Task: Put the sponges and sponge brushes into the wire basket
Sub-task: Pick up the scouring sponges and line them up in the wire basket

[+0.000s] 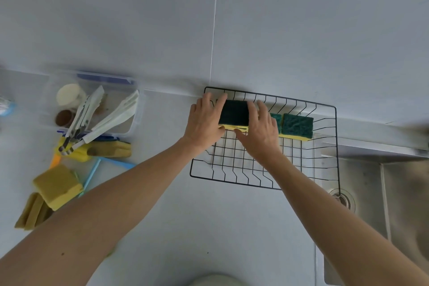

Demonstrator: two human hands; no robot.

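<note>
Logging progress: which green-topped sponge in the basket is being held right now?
The leftmost sponge, at the basket's back-left corner, pressed between left hand and right hand. The other sponges to its right lie untouched.

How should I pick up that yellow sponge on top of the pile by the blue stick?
Pinch the yellow sponge across its two long sides, coming straight down from above. It lies flat on top of the other sponges, so its sides are free and nothing covers it.

No text, label, brand, number or sign is readable on anything here.
</note>
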